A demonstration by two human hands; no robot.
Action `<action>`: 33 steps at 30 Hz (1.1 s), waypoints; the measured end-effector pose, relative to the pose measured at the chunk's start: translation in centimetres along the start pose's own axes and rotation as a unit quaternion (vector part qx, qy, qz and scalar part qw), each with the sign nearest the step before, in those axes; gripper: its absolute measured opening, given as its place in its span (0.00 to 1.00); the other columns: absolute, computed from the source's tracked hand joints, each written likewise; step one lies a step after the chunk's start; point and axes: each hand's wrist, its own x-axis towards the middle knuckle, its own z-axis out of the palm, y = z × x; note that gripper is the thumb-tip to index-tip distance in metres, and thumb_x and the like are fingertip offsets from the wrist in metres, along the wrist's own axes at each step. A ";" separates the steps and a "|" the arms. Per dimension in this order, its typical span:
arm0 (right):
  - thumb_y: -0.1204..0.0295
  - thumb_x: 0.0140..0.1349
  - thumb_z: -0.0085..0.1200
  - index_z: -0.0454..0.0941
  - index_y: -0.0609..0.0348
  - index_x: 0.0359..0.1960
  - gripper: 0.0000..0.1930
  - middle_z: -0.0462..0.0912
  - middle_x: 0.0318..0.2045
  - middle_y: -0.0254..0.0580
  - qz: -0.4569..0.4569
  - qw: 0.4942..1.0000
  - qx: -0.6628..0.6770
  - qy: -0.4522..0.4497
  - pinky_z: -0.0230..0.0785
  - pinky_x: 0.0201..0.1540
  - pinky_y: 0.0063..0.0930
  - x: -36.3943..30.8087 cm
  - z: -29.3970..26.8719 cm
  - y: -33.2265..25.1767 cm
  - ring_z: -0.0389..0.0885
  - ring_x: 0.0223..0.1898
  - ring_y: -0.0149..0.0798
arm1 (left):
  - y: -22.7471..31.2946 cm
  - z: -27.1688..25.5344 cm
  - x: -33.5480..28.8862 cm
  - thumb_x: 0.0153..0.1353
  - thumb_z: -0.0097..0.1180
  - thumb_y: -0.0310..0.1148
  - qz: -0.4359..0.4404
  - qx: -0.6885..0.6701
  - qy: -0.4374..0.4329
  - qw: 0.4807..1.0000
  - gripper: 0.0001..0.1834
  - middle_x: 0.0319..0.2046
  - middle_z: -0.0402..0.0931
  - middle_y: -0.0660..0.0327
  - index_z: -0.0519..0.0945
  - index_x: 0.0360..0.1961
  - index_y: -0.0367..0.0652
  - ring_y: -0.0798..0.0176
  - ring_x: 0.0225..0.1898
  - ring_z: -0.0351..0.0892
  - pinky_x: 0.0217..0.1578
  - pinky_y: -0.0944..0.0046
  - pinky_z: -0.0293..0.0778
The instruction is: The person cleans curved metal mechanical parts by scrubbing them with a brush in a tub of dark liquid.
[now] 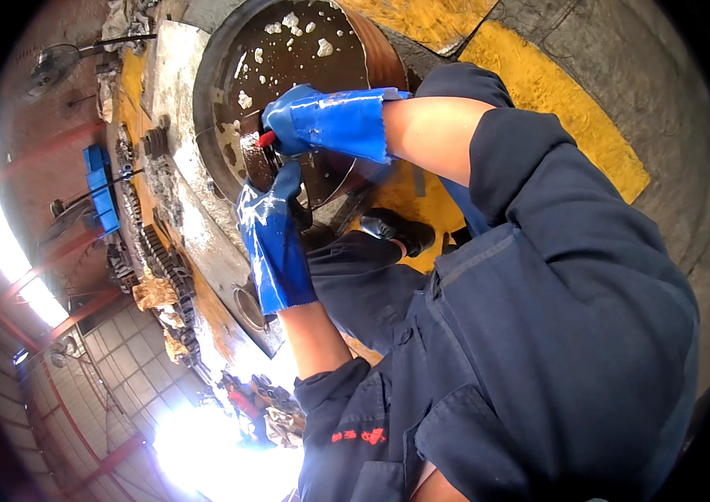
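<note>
We're looking mid-job at the drum (378, 46), upper centre, left hand (273, 219) gripping a dark part (258, 169), right hand (292, 121) pinching a red handle (266, 139); what's left isn't showing.

Both your right hand (296, 121) and your left hand (275, 226) are over the open drum (384, 50). Liquid (338, 71) lies in it, with foam clumps (324, 48) to your right hand's right. Beyond your hands lies a flat sheet (178, 71); farther out, machine parts (157, 251). Your shoe (397, 229) stands behind your hands, between the forearms.
</note>
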 end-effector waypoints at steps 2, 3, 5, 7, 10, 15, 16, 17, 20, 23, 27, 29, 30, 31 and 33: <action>0.61 0.57 0.63 0.93 0.42 0.44 0.14 0.93 0.40 0.38 0.004 1.000 -0.013 -0.007 0.84 0.44 0.40 0.2 0.1 0.1 0.92 0.42 0.48 | -0.3 0.0 0.4 0.64 0.67 0.37 -0.002 -0.003 -0.003 1.000 0.20 0.39 0.86 0.58 0.85 0.51 0.34 0.61 0.39 0.81 0.44 0.60 0.75; 0.60 0.57 0.63 0.93 0.42 0.44 0.14 0.93 0.40 0.38 0.003 1.000 -0.012 -0.011 0.84 0.44 0.40 0.3 0.1 0.2 0.92 0.42 0.48 | -0.4 0.0 0.5 0.64 0.67 0.37 -0.004 -0.012 -0.007 1.000 0.20 0.39 0.86 0.58 0.85 0.52 0.35 0.61 0.39 0.80 0.44 0.60 0.75; 0.60 0.57 0.64 0.93 0.42 0.43 0.14 0.93 0.40 0.38 -0.001 1.000 -0.006 -0.016 0.84 0.44 0.39 0.6 0.0 0.2 0.92 0.42 0.48 | -0.4 -0.2 0.5 0.63 0.68 0.37 -0.010 -0.026 -0.010 1.000 0.21 0.39 0.85 0.58 0.85 0.53 0.36 0.62 0.39 0.80 0.43 0.60 0.75; 0.60 0.58 0.64 0.93 0.41 0.43 0.13 0.93 0.39 0.38 0.002 1.000 -0.005 -0.016 0.84 0.43 0.39 0.7 0.1 0.2 0.92 0.41 0.47 | -0.4 -0.2 0.5 0.63 0.68 0.38 -0.028 -0.046 -0.010 0.998 0.21 0.39 0.85 0.58 0.85 0.53 0.36 0.62 0.39 0.80 0.43 0.61 0.75; 0.60 0.58 0.64 0.93 0.42 0.41 0.12 0.93 0.37 0.37 -0.001 1.000 0.000 0.008 0.84 0.41 0.39 0.8 0.5 0.5 0.92 0.39 0.47 | -0.1 -0.1 0.5 0.63 0.69 0.38 -0.022 -0.032 -0.012 0.999 0.21 0.38 0.84 0.60 0.85 0.53 0.35 0.63 0.38 0.78 0.43 0.61 0.75; 0.61 0.56 0.65 0.93 0.43 0.38 0.11 0.92 0.34 0.37 -0.012 0.999 0.009 0.041 0.84 0.40 0.39 0.9 1.1 0.7 0.92 0.37 0.47 | -0.4 -0.2 0.9 0.63 0.70 0.38 -0.023 -0.025 -0.008 0.999 0.21 0.38 0.84 0.61 0.85 0.51 0.35 0.65 0.37 0.77 0.43 0.61 0.74; 0.61 0.56 0.65 0.93 0.43 0.38 0.10 0.92 0.34 0.38 -0.018 0.998 0.014 0.054 0.84 0.40 0.38 0.8 1.3 0.7 0.92 0.37 0.47 | -0.5 -0.1 0.9 0.63 0.70 0.38 -0.022 -0.027 -0.004 0.999 0.21 0.37 0.84 0.62 0.85 0.51 0.35 0.65 0.37 0.77 0.42 0.61 0.73; 0.61 0.55 0.65 0.93 0.43 0.37 0.10 0.92 0.34 0.38 -0.014 0.998 0.014 0.052 0.84 0.40 0.38 0.9 1.3 0.7 0.92 0.37 0.47 | -0.6 -0.1 0.9 0.63 0.70 0.38 -0.020 -0.030 -0.003 0.999 0.21 0.37 0.83 0.62 0.85 0.51 0.35 0.65 0.37 0.77 0.42 0.61 0.73; 0.61 0.54 0.66 0.93 0.43 0.36 0.10 0.91 0.33 0.39 -0.010 0.998 0.014 0.059 0.83 0.39 0.38 1.0 1.7 0.8 0.91 0.36 0.48 | -0.8 -0.1 0.9 0.63 0.70 0.39 -0.013 -0.034 -0.006 0.999 0.21 0.37 0.83 0.63 0.85 0.51 0.35 0.66 0.36 0.76 0.41 0.62 0.72; 0.62 0.52 0.67 0.92 0.45 0.32 0.08 0.90 0.30 0.40 -0.035 0.994 0.017 0.100 0.82 0.37 0.38 1.3 2.8 1.5 0.90 0.33 0.48 | -0.1 0.1 0.6 0.63 0.70 0.40 -0.013 -0.023 -0.011 1.000 0.21 0.36 0.83 0.63 0.85 0.50 0.35 0.66 0.36 0.76 0.41 0.62 0.72; 0.63 0.49 0.68 0.90 0.47 0.28 0.07 0.87 0.24 0.43 -0.108 0.976 0.113 0.150 0.78 0.31 0.40 2.0 4.1 3.2 0.87 0.28 0.49 | -0.4 -0.3 0.7 0.64 0.69 0.41 0.004 -0.013 -0.019 1.000 0.20 0.36 0.82 0.63 0.85 0.48 0.36 0.66 0.36 0.75 0.41 0.62 0.71; 0.63 0.50 0.67 0.91 0.47 0.31 0.08 0.88 0.27 0.44 -0.059 0.990 0.053 0.118 0.80 0.33 0.40 1.5 3.1 2.1 0.88 0.30 0.49 | -1.0 -0.4 1.0 0.63 0.69 0.41 0.010 -0.001 -0.011 1.000 0.20 0.36 0.83 0.63 0.85 0.48 0.36 0.65 0.37 0.76 0.42 0.62 0.72; 0.62 0.50 0.66 0.92 0.47 0.34 0.10 0.89 0.29 0.44 -0.014 0.997 0.039 0.062 0.81 0.35 0.40 1.3 2.3 1.2 0.89 0.32 0.50 | -1.3 -0.5 1.0 0.63 0.69 0.41 -0.001 -0.008 -0.008 1.000 0.20 0.37 0.83 0.63 0.85 0.48 0.36 0.65 0.37 0.76 0.43 0.62 0.72; 0.61 0.51 0.66 0.92 0.47 0.34 0.11 0.89 0.30 0.44 -0.026 0.996 0.034 0.075 0.81 0.36 0.40 1.4 2.6 1.4 0.89 0.33 0.50 | -1.2 -0.4 1.1 0.63 0.69 0.41 -0.008 -0.014 -0.008 1.000 0.20 0.37 0.83 0.63 0.85 0.48 0.36 0.65 0.37 0.76 0.43 0.62 0.72; 0.61 0.51 0.66 0.92 0.47 0.35 0.11 0.90 0.31 0.44 -0.049 0.993 0.023 0.101 0.82 0.37 0.40 1.7 3.2 2.0 0.89 0.34 0.50 | -1.3 -0.3 1.1 0.63 0.70 0.41 -0.012 -0.020 -0.008 1.000 0.20 0.37 0.84 0.63 0.85 0.49 0.37 0.65 0.38 0.77 0.44 0.62 0.73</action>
